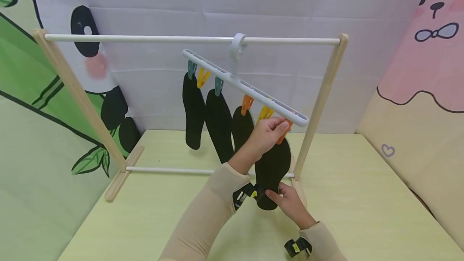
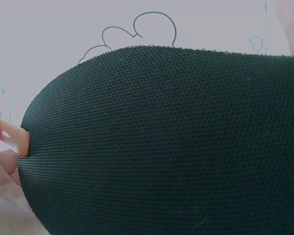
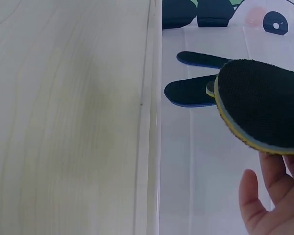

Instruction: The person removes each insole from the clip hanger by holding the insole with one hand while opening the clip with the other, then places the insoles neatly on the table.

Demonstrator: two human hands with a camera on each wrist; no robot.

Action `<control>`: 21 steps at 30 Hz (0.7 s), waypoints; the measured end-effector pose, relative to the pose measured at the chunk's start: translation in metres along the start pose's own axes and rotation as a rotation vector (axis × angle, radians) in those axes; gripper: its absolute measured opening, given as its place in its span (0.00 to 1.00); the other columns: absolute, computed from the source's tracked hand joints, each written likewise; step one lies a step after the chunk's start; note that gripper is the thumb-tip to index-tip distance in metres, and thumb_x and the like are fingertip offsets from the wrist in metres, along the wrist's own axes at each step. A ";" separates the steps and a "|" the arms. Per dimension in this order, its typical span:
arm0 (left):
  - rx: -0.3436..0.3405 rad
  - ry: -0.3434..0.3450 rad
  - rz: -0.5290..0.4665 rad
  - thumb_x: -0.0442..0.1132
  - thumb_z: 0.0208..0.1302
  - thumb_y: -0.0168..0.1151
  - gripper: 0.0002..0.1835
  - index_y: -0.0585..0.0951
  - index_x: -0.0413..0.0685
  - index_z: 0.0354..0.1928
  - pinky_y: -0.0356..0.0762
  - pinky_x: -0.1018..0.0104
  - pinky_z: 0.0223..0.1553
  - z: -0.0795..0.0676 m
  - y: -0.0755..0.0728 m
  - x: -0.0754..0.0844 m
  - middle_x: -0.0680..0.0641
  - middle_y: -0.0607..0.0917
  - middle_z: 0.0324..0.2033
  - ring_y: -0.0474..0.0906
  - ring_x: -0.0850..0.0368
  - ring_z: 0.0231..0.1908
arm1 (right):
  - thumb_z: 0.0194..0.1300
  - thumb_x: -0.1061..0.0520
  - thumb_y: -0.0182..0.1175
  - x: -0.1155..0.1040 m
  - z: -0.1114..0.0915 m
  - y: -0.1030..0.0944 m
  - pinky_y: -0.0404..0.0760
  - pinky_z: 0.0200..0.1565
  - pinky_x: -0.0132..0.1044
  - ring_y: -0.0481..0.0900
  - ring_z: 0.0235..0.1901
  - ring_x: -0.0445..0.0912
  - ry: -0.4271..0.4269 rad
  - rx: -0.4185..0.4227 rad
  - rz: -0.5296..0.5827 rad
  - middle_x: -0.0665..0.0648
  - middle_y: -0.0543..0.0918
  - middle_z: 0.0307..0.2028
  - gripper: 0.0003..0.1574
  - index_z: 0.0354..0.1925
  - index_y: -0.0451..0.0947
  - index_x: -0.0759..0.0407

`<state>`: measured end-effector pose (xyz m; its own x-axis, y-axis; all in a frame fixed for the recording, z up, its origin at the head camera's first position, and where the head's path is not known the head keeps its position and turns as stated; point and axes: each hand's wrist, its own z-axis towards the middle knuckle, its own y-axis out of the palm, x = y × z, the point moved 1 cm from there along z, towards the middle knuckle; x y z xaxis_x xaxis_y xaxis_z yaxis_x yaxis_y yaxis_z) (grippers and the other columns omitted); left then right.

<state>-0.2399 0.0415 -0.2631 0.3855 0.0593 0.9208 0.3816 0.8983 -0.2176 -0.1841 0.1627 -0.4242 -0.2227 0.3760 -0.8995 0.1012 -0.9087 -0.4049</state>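
A white clip hanger (image 1: 217,69) hangs by its hook from a rack's top bar, tilted down to the right. My left hand (image 1: 266,134) pinches the orange clip (image 1: 284,133) at its right end. In the left wrist view, that orange clip (image 2: 22,142) bites the edge of a black insole (image 2: 161,142). Near the insole's (image 1: 272,168) lower end is my right hand (image 1: 290,204), its fingers touching the edge. The right wrist view shows the right thumb (image 3: 251,196) standing apart from the insole (image 3: 264,103).
More black insoles (image 1: 193,112) hang from teal (image 1: 218,86) and orange clips (image 1: 247,104). Yellow clips (image 1: 203,78) sit between them. The wooden rack (image 1: 322,108) stands on a pale table (image 1: 362,196), with a low white bar (image 1: 170,170) near its feet. Printed cloth walls surround it.
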 end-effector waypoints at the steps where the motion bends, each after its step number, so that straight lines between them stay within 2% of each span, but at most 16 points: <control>1: 0.001 0.001 0.000 0.33 0.74 0.49 0.15 0.78 0.25 0.50 0.64 0.73 0.31 0.000 0.000 0.000 0.50 0.68 0.21 0.64 0.60 0.27 | 0.67 0.63 0.58 0.001 0.000 0.000 0.75 0.38 0.35 0.77 0.36 0.41 0.000 0.001 0.002 0.66 0.84 0.38 0.13 0.44 0.78 0.75; 11: 0.029 0.005 -0.022 0.32 0.73 0.50 0.14 0.79 0.24 0.47 0.65 0.72 0.32 0.000 0.000 -0.001 0.51 0.70 0.21 0.65 0.61 0.27 | 0.67 0.64 0.58 0.001 -0.002 0.000 0.76 0.40 0.35 0.78 0.37 0.40 -0.013 -0.002 0.014 0.68 0.83 0.40 0.13 0.45 0.77 0.76; 19: 0.044 -0.005 0.012 0.33 0.73 0.51 0.15 0.79 0.27 0.51 0.68 0.74 0.36 0.000 0.000 0.000 0.40 0.79 0.31 0.67 0.61 0.34 | 0.67 0.64 0.57 -0.001 -0.003 -0.002 0.76 0.39 0.35 0.78 0.36 0.37 -0.050 -0.005 0.004 0.68 0.84 0.38 0.12 0.43 0.78 0.76; 21: 0.042 0.001 0.011 0.32 0.73 0.51 0.15 0.79 0.26 0.50 0.67 0.74 0.35 0.000 0.000 0.000 0.41 0.77 0.29 0.67 0.61 0.33 | 0.67 0.64 0.57 -0.001 -0.003 -0.002 0.76 0.39 0.34 0.78 0.36 0.37 -0.053 -0.005 -0.001 0.67 0.84 0.38 0.12 0.43 0.78 0.76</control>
<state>-0.2402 0.0414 -0.2634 0.3905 0.0687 0.9180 0.3415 0.9153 -0.2137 -0.1814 0.1648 -0.4230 -0.2737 0.3662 -0.8893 0.1063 -0.9075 -0.4064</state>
